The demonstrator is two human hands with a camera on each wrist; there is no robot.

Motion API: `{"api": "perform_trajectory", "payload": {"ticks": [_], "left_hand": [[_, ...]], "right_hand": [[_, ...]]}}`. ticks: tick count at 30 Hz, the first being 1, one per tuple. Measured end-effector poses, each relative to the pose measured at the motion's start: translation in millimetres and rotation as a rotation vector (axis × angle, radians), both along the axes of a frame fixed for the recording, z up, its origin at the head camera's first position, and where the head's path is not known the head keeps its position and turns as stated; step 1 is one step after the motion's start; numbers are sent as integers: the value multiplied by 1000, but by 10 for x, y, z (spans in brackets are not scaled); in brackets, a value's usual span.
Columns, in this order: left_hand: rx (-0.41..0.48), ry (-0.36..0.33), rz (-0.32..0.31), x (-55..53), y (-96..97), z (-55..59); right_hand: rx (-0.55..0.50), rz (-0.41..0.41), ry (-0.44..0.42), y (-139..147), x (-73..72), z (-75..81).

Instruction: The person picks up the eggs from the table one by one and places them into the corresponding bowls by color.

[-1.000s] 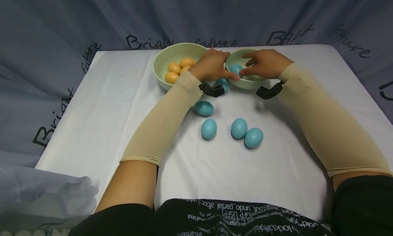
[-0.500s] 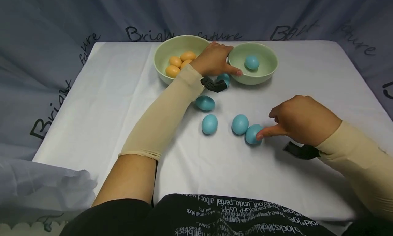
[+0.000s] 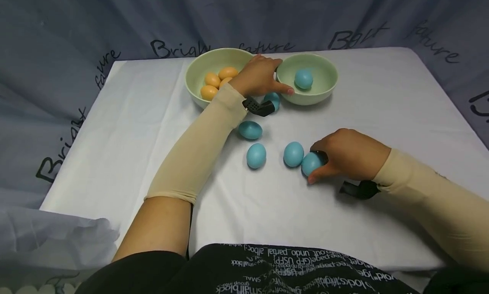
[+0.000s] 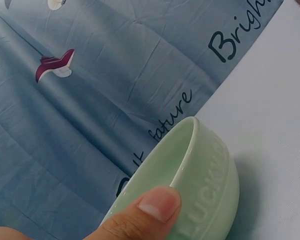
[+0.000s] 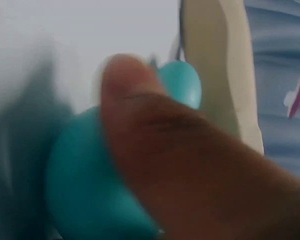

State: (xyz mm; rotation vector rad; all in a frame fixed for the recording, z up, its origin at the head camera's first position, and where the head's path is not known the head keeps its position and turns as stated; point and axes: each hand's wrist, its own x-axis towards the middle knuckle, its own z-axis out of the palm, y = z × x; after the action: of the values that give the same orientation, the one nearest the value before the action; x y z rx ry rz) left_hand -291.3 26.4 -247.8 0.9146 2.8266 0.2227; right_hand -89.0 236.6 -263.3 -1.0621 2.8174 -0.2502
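Note:
In the head view my left hand [image 3: 259, 76] holds the left side of the smaller pale green bowl [image 3: 324, 79]. Its thumb lies over the rim of that bowl [image 4: 210, 175] in the left wrist view. One blue egg [image 3: 303, 78] sits inside. My right hand [image 3: 349, 154] has thumb and fingers around a blue egg [image 3: 311, 163] on the cloth, also a blurred egg [image 5: 85, 175] behind the thumb in the right wrist view. Another blue egg [image 3: 293, 154] stands right beside it.
A larger green bowl [image 3: 196, 75] with several orange eggs [image 3: 209, 92] stands at the back left. More blue eggs lie on the white cloth: one egg [image 3: 256, 156], another egg [image 3: 250, 130], and an egg [image 3: 272, 99] near the left wrist. A grey curtain [image 3: 244, 18] hangs behind.
My right hand has come out of the smaller bowl, leaving a blue egg there, and moved down to the front right egg, closing around it. The left hand stays at the bowl.

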Motion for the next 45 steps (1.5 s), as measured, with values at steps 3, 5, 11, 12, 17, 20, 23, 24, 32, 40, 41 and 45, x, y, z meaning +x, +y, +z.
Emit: {"api": "perform_trajectory", "payload": {"ticks": [3, 5, 11, 12, 17, 20, 23, 24, 32, 40, 41, 45], "left_hand": [[-6, -9, 5, -5, 4, -15], [-13, -10, 6, -10, 7, -18], [-16, 1, 8, -33, 5, -5], [-15, 4, 8, -35, 5, -6], [-4, 2, 15, 2, -18, -41], [7, 0, 18, 46, -56, -81], [12, 24, 12, 71, -95, -102], [15, 36, 10, 71, -103, -101], [14, 41, -18, 54, -25, -76], [25, 16, -21, 57, 80, -25], [25, 20, -24, 55, 90, -15], [24, 15, -32, 52, 116, 17]], "right_hand": [[-12, -13, -120, 81, -99, 1], [-8, -33, -197, 145, -172, 8], [-42, -80, -362, 326, -392, 22], [-58, -89, -377, 351, -423, 16], [-163, -139, -427, 441, -543, -26], [-261, -158, -472, 442, -609, -25], [-367, -176, -493, 407, -699, 39], [-396, -181, -485, 395, -738, 73], [-547, -262, -380, 412, -1235, 253], [-439, -392, -275, 260, -1640, 186], [-421, -393, -253, 240, -1666, 181], [-351, -394, -211, 202, -1704, 179]]}}
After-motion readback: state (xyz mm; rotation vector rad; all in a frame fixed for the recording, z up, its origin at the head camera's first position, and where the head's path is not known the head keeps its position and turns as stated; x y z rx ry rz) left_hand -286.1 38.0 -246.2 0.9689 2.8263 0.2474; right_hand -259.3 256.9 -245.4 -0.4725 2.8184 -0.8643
